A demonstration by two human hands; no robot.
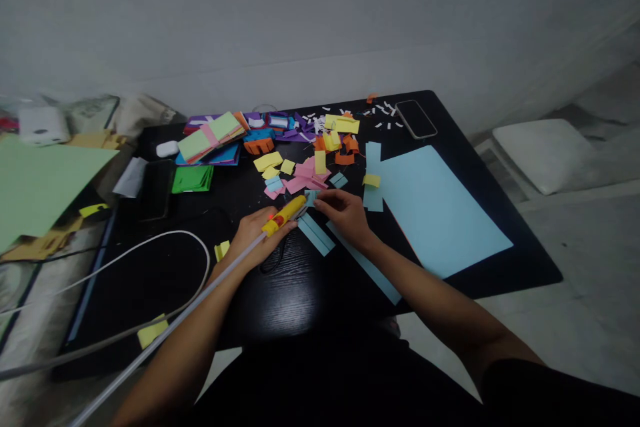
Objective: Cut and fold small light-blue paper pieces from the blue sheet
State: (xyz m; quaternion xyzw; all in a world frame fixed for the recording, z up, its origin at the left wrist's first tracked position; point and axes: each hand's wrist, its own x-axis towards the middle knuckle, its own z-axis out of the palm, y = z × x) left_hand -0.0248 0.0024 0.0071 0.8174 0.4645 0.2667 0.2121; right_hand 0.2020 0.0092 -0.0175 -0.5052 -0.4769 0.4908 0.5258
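In my left hand (253, 235) is a yellow hot glue gun (285, 215), a small red light glowing on it and a long clear glue stick (220, 273) running out of its back over my forearm. Its nozzle points at a small light-blue paper piece (311, 198), which the fingers of my right hand (345, 213) pinch at one edge. Just below the nozzle, a creased light-blue strip (316, 235) lies on the table. A longer blue strip (370, 265) passes under my right forearm. Pink paper pieces (306, 175) lie beyond both hands.
On the black table (290, 307), a large light-blue sheet (443, 210) and a phone (416, 119) lie to the right. Stacked coloured paper (213, 137), a green packet (193, 179) and a dark phone (156, 190) sit left. A white cable (207, 253) loops at the left.
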